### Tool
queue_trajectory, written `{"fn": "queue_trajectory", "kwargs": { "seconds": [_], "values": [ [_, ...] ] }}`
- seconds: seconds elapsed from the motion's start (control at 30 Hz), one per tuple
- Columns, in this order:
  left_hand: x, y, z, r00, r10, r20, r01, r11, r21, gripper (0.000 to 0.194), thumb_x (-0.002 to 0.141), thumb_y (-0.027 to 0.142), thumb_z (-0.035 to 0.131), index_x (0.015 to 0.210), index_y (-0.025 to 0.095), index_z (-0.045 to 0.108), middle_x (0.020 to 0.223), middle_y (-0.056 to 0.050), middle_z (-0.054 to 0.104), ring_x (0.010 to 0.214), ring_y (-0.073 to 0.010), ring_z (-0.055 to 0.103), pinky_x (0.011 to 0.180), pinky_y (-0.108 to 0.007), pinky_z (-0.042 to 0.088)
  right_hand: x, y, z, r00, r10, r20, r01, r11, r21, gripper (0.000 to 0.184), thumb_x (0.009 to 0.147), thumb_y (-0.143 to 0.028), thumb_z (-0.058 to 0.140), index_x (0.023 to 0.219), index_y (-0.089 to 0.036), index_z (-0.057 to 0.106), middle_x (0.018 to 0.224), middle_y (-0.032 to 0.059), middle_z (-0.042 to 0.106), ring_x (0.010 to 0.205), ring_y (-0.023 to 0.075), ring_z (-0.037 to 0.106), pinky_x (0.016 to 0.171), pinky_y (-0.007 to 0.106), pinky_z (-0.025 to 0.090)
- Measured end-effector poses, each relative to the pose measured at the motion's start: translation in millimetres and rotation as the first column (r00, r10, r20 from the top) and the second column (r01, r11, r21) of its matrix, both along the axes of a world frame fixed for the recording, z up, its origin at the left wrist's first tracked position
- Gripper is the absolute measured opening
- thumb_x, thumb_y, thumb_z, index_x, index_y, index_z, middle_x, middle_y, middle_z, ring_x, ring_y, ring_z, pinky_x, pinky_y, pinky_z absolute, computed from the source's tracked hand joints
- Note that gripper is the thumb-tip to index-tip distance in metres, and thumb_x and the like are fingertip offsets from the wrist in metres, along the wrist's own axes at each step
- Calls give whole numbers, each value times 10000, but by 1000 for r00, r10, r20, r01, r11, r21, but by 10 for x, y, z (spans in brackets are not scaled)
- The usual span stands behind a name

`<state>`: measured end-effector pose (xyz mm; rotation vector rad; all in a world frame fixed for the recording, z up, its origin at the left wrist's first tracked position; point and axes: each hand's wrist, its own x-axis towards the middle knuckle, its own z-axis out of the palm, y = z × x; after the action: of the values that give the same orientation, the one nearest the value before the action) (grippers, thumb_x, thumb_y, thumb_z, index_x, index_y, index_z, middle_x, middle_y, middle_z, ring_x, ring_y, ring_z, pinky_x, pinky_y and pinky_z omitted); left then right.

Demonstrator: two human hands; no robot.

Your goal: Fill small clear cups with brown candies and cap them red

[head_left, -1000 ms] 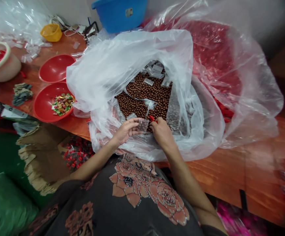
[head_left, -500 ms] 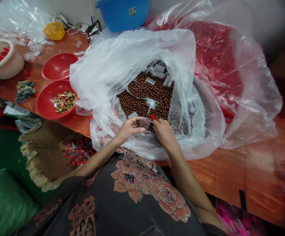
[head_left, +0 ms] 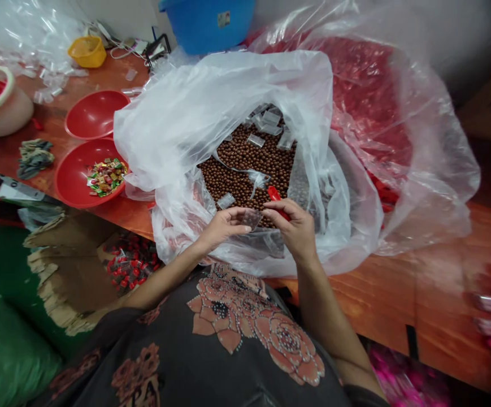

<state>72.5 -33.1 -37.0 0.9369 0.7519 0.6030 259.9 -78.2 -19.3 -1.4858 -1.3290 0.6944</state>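
Note:
My left hand [head_left: 224,227] pinches a small clear plastic container [head_left: 252,219] between thumb and fingers. My right hand [head_left: 295,229] is closed around a small red plastic scoop [head_left: 274,194], its tip raised just right of the container; the fingers cover part of it. Below both hands lies a mass of round brown chocolate balls [head_left: 245,181] inside a large translucent plastic bag [head_left: 173,118]. Loose clear containers [head_left: 256,141] rest on the balls.
Left on the table stand two red bowls [head_left: 65,181], one with wrapped sweets [head_left: 106,176], and a white tub [head_left: 14,107] of red pieces. A cardboard box [head_left: 67,249] with red-topped packs is below. A blue bin [head_left: 207,28] stands behind; a bag of red items [head_left: 368,96] lies right.
My right hand has lifted and turned, bringing the red scoop up from beside the container. My left hand keeps the clear container, now tilted differently. The view has shifted slightly.

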Motion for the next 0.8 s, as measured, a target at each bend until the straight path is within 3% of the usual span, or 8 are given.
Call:
{"fn": "queue_trajectory", "kwargs": {
  "seconds": [0.1,0.2,0.3,0.4,0.5,0.57,0.73,0.8],
  "values": [
    [9,-9,-17,1000,0,-3,0,1000,3,472,626,204,834,1081,186,710,1075,-64,723,968,-178,669,945,-374,492,15,-22,32,980,134,148,-132,991,-23,181,866,-417,628,947,-319,757,758,9,554,722,139,529,675,287,440],
    [-2,-22,-3,1000,12,6,-12,1000,8,468,635,213,833,1085,188,710,1083,-70,721,985,-186,669,947,-377,496,57,-50,29,969,206,136,-199,978,-67,244,899,-438,572,1016,-316,747,803,20,551,773,146,528,711,295,449],
    [-26,-31,43,1000,11,29,-12,999,33,456,662,222,823,1101,197,705,1138,-85,707,1031,-194,660,963,-378,493,102,-81,24,986,96,-140,-108,990,-88,293,916,-450,547,1130,-314,695,889,10,610,715,115,515,653,263,454],
    [-49,-22,72,999,7,50,-9,999,44,457,673,220,818,1113,196,696,1158,-92,695,1021,-187,661,948,-366,502,135,-102,8,899,31,-437,-86,991,-106,468,861,-389,643,1320,-379,554,1036,-11,649,659,85,516,569,233,448],
    [-52,4,67,998,54,41,-55,998,29,467,651,217,831,1095,188,690,1116,-81,698,975,-171,666,928,-350,510,137,-101,-30,816,24,-578,-110,987,-115,740,762,-320,746,1419,-420,421,1125,-17,656,763,102,609,652,260,523],
    [-42,23,67,996,80,31,-81,996,24,465,636,216,838,1077,190,691,1086,-72,701,961,-170,664,917,-350,513,116,-90,-59,779,-13,-627,-96,985,-141,792,747,-334,756,1441,-398,379,1083,-15,682,827,123,649,725,296,555],
    [-18,57,110,997,69,45,-71,997,30,465,636,221,837,1079,200,699,1107,-68,700,1002,-186,654,950,-367,500,49,-49,-78,846,-77,-527,11,992,-128,329,842,-395,663,1139,-266,605,1012,17,714,1001,135,649,912,316,517],
    [-18,62,117,997,64,51,-65,997,28,461,641,221,834,1083,201,704,1116,-71,702,1011,-189,653,954,-368,497,33,-32,-60,863,-105,-493,54,992,-115,250,856,-421,644,1041,-252,634,1028,18,701,971,126,645,880,293,522]
  ]
}}
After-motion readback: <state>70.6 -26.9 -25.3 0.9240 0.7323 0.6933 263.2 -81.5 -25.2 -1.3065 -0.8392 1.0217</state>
